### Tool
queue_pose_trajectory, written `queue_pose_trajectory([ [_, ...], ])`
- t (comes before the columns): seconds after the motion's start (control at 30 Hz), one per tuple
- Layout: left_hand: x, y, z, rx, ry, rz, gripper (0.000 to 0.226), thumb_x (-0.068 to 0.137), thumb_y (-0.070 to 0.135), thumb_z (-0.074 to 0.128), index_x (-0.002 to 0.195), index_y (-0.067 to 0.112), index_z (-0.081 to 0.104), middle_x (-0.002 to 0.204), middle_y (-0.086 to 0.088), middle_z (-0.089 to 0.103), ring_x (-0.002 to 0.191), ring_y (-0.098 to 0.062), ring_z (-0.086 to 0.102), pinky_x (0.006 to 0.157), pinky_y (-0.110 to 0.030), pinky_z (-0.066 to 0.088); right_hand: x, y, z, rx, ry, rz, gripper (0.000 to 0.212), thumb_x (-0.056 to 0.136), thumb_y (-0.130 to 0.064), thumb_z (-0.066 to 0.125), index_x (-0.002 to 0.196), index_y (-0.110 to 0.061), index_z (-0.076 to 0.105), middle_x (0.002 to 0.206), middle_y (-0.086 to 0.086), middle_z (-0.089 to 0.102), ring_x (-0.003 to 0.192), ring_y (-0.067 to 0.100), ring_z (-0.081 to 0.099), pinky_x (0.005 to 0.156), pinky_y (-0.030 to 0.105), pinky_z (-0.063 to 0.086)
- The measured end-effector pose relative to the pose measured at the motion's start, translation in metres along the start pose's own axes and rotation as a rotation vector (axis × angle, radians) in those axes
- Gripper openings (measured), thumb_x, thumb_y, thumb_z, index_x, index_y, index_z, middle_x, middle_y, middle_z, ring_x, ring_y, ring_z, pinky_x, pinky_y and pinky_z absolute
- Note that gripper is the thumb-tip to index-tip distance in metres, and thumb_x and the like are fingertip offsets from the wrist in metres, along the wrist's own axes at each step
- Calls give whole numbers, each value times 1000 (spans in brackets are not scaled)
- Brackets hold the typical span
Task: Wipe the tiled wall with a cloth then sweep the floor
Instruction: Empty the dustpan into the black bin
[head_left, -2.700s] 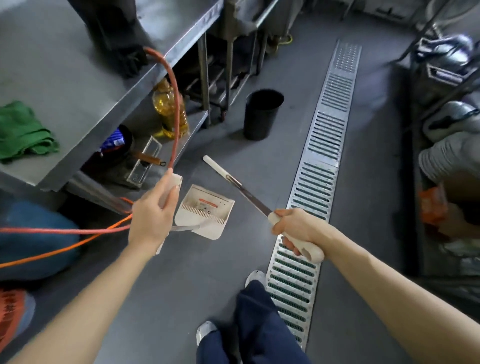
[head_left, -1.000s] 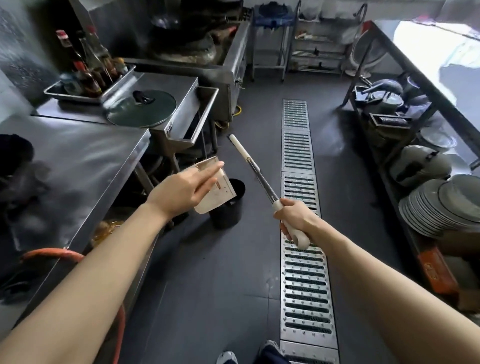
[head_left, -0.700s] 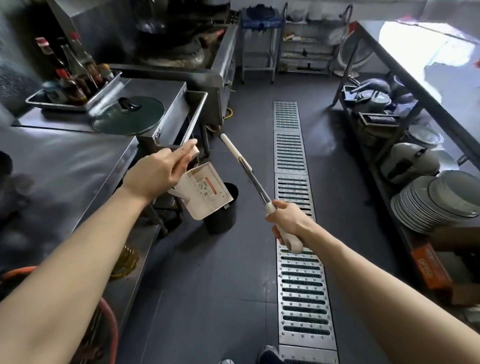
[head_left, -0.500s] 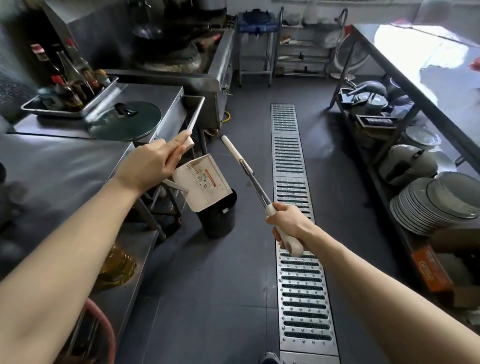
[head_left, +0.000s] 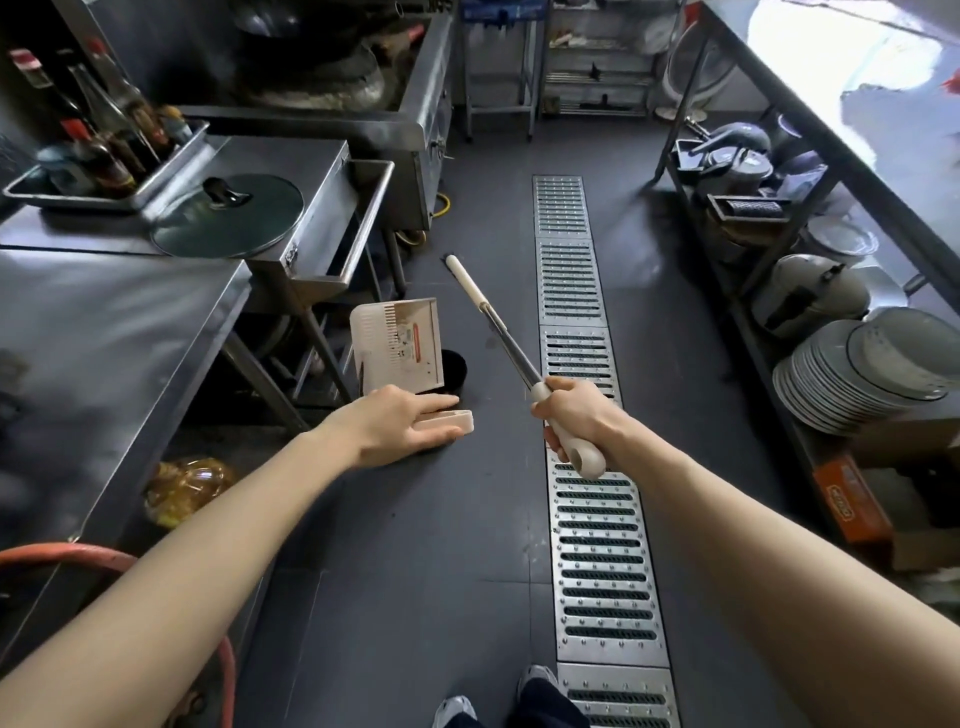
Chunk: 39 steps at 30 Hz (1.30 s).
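Over the dark floor (head_left: 415, 519), just left of the long drain grate (head_left: 597, 519), the sweeping kit is up in both hands. Right hand (head_left: 582, 421): grip wrapped tight round the pale end of the broom handle (head_left: 506, 332), whose shaft slants away and up-left; brush head not in view. Left hand (head_left: 395, 423): fingers nearly straight, laid along the dustpan handle (head_left: 449, 420), thumb hidden, so whether it clamps or only steadies I cannot tell. Dustpan (head_left: 397, 343) stands with its tray upright, open face toward the camera, in front of a black bin (head_left: 456, 369) on the floor. Change: half a second ago the left hand was raised higher, with the pan tilted out to the side; now the hand has dropped and the pan has swung upright nearer the floor. Reads as sweep phase about to start, pan likely being lowered for set-down; no cloth in sight. Steel surface (head_left: 104, 322) along the left, a pot lid (head_left: 228, 218) and a tray of bottles (head_left: 104, 161) at its far end; stacked plates (head_left: 857, 374) on a shelf to the right.
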<state>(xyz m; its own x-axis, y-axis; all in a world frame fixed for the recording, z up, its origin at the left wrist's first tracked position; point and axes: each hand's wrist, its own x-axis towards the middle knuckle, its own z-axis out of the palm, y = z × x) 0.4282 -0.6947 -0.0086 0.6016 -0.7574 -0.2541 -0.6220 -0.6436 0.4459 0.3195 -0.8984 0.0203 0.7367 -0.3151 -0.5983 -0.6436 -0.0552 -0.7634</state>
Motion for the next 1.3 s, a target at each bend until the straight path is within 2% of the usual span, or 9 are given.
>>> queue_pose_trajectory([
  [0.1,-5,17,9,11,-125,-24,53,89,58,43,137,36,42,124,-5,61,112,-25,56,96,-32,43,1,5,3,9,-7,6,35,95,-6,42,130,-3,42,64,9,42,26,7,41,32,13,35],
  [0.23,-12,35,26,193,-202,-30,50,93,56,38,139,38,37,117,-14,60,105,-30,57,87,-33,43,0,12,3,6,-15,6,37,95,-5,42,132,-7,43,65,8,42,28,7,42,32,16,35],
  [0.4,-14,39,47,514,-283,12,64,87,63,42,137,24,36,114,-17,59,104,-36,57,86,-41,47,-1,21,1,22,-27,35,45,95,-7,43,138,-17,38,70,8,45,43,12,44,32,17,37],
  [0.57,-12,43,73,680,-331,74,68,87,65,34,139,22,32,117,-11,59,106,-34,58,79,-45,48,-4,32,-1,18,-27,30,45,95,-7,43,139,-16,38,70,9,46,44,13,45,33,17,38],
  [0.73,-10,39,71,801,-350,125,63,90,61,33,141,24,28,117,-8,62,104,-34,60,71,-39,44,-11,44,-5,41,-26,40,43,95,-6,41,137,-14,40,69,8,44,44,13,43,32,15,37],
  [0.9,-13,31,63,838,-349,151,63,88,64,30,141,30,26,116,-5,63,102,-32,60,79,-42,50,-16,52,-9,57,-17,35,38,96,-6,40,134,-9,41,71,7,43,46,14,43,32,15,37],
  [1.03,-24,34,76,853,-364,149,64,89,63,30,142,28,25,119,-5,61,106,-31,60,78,-41,46,-21,57,-11,59,-8,40,38,97,-8,39,135,-6,40,70,7,43,46,14,42,32,15,37],
  [1.17,-20,69,105,791,-362,208,65,94,57,27,147,20,21,124,-9,59,110,-32,58,78,-38,46,-23,62,-8,52,2,36,36,100,-15,36,135,-5,40,69,5,44,45,13,43,31,15,37],
  [1.3,-17,70,103,757,-293,185,67,93,61,26,148,24,17,124,-8,59,110,-31,58,78,-39,47,-27,62,-6,41,0,34,36,101,-16,36,134,-5,41,70,4,46,46,13,43,31,15,37],
])
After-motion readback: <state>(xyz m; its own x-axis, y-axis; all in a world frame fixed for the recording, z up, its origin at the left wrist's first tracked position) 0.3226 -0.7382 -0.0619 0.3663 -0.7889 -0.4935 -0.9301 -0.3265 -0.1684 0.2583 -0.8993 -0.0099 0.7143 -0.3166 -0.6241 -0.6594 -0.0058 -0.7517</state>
